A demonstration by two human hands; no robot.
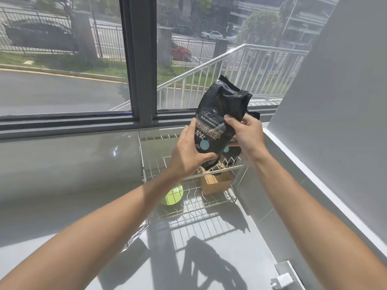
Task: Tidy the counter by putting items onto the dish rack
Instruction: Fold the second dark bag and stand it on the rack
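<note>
Black coffee bag (217,120) held in the air above the wire dish rack (194,197), its long axis nearly upright and leaning slightly right; the crumpled, folded top points up toward the window and the bottom end points down at the rack. The printed front faces the camera. Left hand (188,155) grips the lower left edge of the bag, thumb across the front near the bottom, fingers wrapped behind. Right hand (245,135) grips the right side at mid-height, fingers curled onto the front, palm behind. Both forearms extend forward from the lower corners and converge over the rack. A second black bag (230,152) stands in the rack directly behind and below the held one, mostly hidden. On the rack beneath the bag sit a brown cardboard box (215,182) and, to its left, a green bowl (172,195) partly covered by the left forearm. The rack stands on a grey counter (62,174) below the window.
</note>
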